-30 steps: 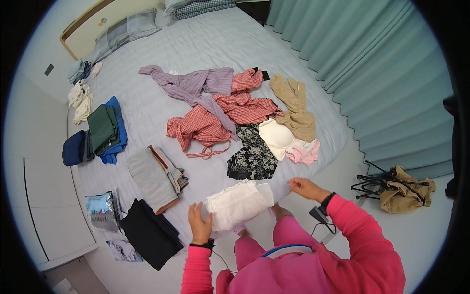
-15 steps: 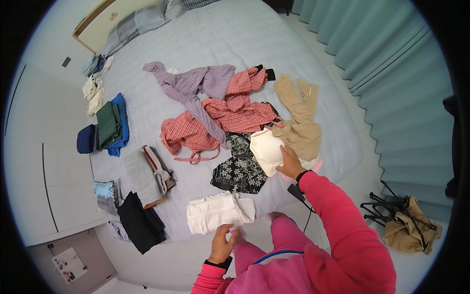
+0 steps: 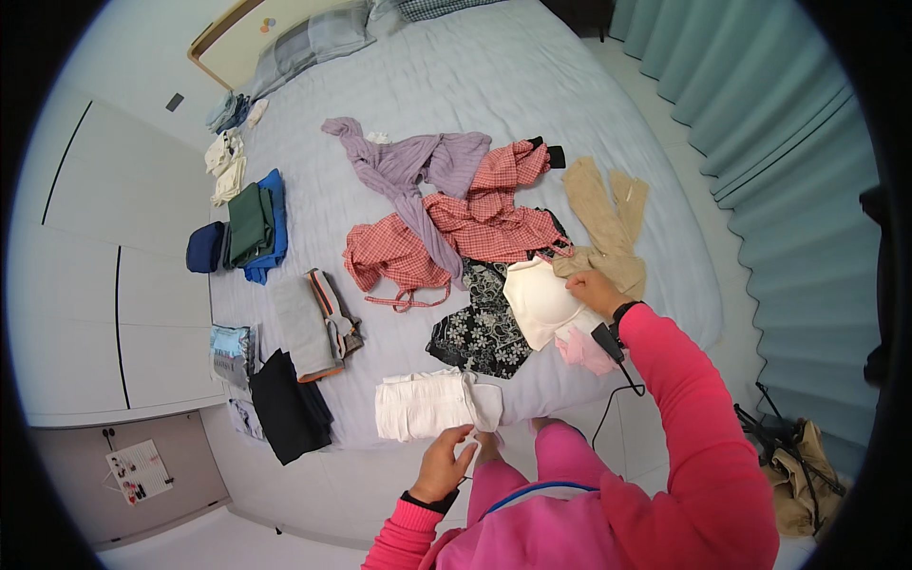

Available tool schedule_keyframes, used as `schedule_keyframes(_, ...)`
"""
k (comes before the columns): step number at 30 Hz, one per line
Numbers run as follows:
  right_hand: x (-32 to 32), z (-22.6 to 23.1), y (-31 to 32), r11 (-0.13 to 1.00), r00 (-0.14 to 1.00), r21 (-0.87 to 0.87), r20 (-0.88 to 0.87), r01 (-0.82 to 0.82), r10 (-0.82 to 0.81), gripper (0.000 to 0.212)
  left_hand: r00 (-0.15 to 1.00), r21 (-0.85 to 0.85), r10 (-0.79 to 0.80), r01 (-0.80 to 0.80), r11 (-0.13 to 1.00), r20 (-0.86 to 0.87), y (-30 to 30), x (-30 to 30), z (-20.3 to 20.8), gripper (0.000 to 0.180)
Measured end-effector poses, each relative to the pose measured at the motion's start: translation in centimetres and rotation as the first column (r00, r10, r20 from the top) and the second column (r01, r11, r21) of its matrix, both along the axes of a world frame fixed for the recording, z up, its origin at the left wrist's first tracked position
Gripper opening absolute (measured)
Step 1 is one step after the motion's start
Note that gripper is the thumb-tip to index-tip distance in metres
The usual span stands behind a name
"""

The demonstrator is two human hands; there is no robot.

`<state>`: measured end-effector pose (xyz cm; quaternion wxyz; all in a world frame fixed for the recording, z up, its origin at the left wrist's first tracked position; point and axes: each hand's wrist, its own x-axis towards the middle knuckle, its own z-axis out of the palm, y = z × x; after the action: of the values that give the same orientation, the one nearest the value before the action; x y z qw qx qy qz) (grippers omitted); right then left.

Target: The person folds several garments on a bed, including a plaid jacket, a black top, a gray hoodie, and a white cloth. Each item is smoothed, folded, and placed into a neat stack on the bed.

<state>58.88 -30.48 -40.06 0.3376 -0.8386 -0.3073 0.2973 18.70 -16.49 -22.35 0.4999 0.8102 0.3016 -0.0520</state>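
Note:
My right hand (image 3: 594,293) is closed, with its curled fingertips where a cream bra (image 3: 541,299) meets the lower end of a khaki garment (image 3: 598,209). What it pinches is hidden. A pale pink cloth (image 3: 581,351) lies below that wrist. By the bed's near edge my left hand (image 3: 445,465) is held with thumb and forefinger apart, close to a folded white garment (image 3: 427,406). Something pale shows between those fingers; I cannot tell whether they touch it. Under the bra spreads a black-and-white patterned cloth (image 3: 475,337), beside a red checked garment (image 3: 484,223) and a mauve ribbed top (image 3: 423,171).
Folded clothes line the bed's left side: a black pile (image 3: 290,408), a grey garment (image 3: 302,323), a green one (image 3: 251,223) and a dark blue bundle (image 3: 205,249). A black device with a cord (image 3: 608,344) hangs near my right forearm. A folding frame (image 3: 807,475) stands at lower right.
My right hand has slid up from the middle of the bra toward the khaki garment, and its fingers have curled. More of the pink cloth shows. The whole view has shifted slightly.

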Motion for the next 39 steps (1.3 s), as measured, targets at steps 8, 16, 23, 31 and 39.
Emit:
schedule_keyframes(8,-7.8,-1.8,1.6,0.838,0.875,-0.536,0.35,-0.105,0.334,0.092,0.999,0.001,-0.017,0.017,1.0,-0.052,0.3,-1.4,-0.2,0.032)
schedule_keyframes(16,-3.0,-3.7,2.9,0.967,0.942,-0.018,0.231,0.255,-0.244,0.048,0.99,-0.015,0.041,-0.043,0.999,-0.135,-1.1,-7.0,-2.1,0.031)
schedule_keyframes(23,-0.8,10.1,1.8,0.831,0.664,0.214,-0.712,0.514,-0.227,0.042,1.0,-0.095,0.026,-0.027,0.995,-0.01,0.3,-5.7,-2.3,0.038)
schedule_keyframes(31,-15.4,16.2,-0.4,0.956,0.511,0.253,-0.847,0.148,0.145,0.055,0.904,-0.909,0.413,-0.075,0.411,0.112,3.2,-0.8,0.7,0.094)
schedule_keyframes(39,-27.9,13.3,0.4,0.955,0.419,0.197,-0.865,-0.22,0.275,0.053,0.882,-0.878,0.41,-0.372,0.3,-0.233,2.4,-5.6,-0.3,0.049)
